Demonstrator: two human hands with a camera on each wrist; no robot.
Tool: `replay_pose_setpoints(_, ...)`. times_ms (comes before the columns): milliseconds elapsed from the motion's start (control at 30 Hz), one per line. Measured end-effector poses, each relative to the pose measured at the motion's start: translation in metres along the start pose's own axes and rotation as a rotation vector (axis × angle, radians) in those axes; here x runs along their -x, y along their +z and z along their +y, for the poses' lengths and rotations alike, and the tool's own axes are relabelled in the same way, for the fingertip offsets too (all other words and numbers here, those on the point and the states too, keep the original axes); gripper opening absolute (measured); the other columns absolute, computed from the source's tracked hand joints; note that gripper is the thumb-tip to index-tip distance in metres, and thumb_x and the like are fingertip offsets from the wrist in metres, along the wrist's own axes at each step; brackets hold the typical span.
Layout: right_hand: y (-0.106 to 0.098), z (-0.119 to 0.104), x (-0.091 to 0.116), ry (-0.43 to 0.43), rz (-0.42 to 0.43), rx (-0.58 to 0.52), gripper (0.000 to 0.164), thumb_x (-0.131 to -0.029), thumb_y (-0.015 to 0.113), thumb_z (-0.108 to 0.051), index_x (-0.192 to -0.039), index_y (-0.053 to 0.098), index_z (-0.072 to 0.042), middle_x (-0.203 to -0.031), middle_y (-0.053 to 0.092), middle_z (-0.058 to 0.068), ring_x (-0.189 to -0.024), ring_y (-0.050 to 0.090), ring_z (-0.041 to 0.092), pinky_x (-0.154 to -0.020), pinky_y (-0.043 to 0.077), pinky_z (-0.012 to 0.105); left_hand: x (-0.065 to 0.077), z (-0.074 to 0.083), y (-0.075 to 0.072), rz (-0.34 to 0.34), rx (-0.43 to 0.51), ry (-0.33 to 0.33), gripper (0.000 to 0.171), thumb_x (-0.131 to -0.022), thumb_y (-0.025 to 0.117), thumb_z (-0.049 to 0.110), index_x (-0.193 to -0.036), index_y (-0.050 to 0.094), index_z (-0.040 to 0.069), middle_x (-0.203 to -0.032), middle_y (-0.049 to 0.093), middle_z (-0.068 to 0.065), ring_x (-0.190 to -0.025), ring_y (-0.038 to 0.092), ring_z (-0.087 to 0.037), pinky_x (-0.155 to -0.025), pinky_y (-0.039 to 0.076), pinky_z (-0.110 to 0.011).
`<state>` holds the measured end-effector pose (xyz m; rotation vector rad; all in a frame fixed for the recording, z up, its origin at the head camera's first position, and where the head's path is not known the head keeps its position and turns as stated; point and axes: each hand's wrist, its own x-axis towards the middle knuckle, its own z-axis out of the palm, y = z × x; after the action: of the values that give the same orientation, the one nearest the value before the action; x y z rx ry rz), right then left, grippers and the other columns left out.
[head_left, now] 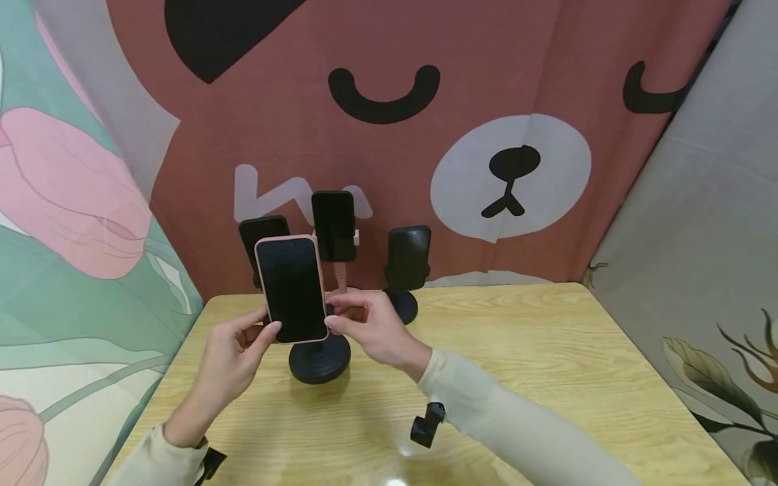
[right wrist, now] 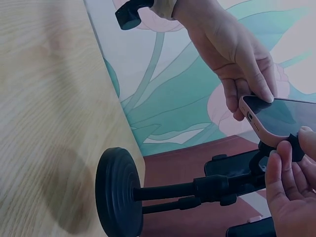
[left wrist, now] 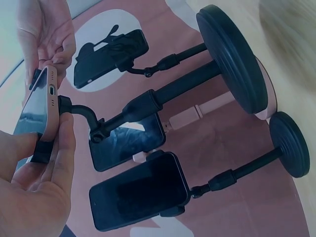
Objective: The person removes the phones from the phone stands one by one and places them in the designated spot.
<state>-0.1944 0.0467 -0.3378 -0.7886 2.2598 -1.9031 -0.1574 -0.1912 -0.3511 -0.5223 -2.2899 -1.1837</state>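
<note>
A smartphone in a pink case [head_left: 294, 290] stands upright in the clamp of a black phone holder, whose round base [head_left: 319, 361] rests on the table. My left hand [head_left: 234, 351] pinches the clamp at the phone's lower left edge. In the left wrist view its thumb presses a black clamp arm [left wrist: 43, 149], with fingers behind. At the opposite edge my right hand [head_left: 379, 327] pinches the other clamp arm [right wrist: 295, 148], thumb in front and fingers curled at the back. The curved neck [left wrist: 81, 109] joins the clamp to the pole [left wrist: 182, 86].
Behind stand three more phones on holders: a black phone [head_left: 264, 233] at left, another [head_left: 334, 226] on a pink holder, and one [head_left: 408, 256] on a black holder at right. The wooden table [head_left: 516, 344] meets a printed bear curtain [head_left: 389, 148] at the back.
</note>
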Motion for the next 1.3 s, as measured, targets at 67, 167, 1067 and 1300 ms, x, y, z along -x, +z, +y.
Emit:
replay_pose_setpoints(67,-0.002,0.001,0.002,0.001,0.0,0.007,0.033,-0.095,0.069,-0.006,-0.127,0.067,0.002,-0.112,0.068,0.021,-0.087,0.071,0.013,-0.084,0.062,0.028,0.0,0.002,0.002,-0.01,0.004,-0.006,0.032,-0.091,0.069,-0.005,-0.121,0.066,-0.014,-0.09,0.076,-0.024,-0.064,0.06,0.007,-0.052,0.049,-0.012)
replay_pose_setpoints(167,-0.007,0.001,0.007,0.012,0.009,0.018,0.034,-0.095,0.07,-0.005,-0.128,0.067,0.001,-0.113,0.07,0.022,-0.088,0.071,0.013,-0.086,0.062,0.028,-0.001,0.004,0.006,-0.029,0.02,-0.009,0.032,-0.091,0.069,-0.005,-0.122,0.066,-0.014,-0.098,0.075,-0.026,-0.069,0.063,0.007,-0.059,0.053,-0.01)
replay_pose_setpoints(1067,-0.055,0.014,0.046,0.02,0.04,0.046,0.035,-0.096,0.067,-0.004,-0.129,0.064,0.005,-0.111,0.065,0.024,-0.09,0.068,0.013,-0.085,0.061,0.024,-0.01,0.025,0.052,-0.184,0.194,-0.012,0.035,-0.094,0.068,-0.002,-0.127,0.065,-0.009,-0.116,0.072,-0.025,-0.078,0.074,-0.005,-0.074,0.06,-0.019)
replay_pose_setpoints(1300,-0.069,0.02,0.054,0.026,0.054,0.041,0.034,-0.096,0.066,-0.004,-0.129,0.063,0.007,-0.11,0.065,0.025,-0.088,0.069,0.009,-0.086,0.062,0.028,-0.013,0.027,0.067,-0.23,0.26,0.011,0.033,-0.094,0.067,0.0,-0.127,0.067,-0.005,-0.119,0.073,-0.022,-0.083,0.076,-0.012,-0.074,0.062,-0.021)
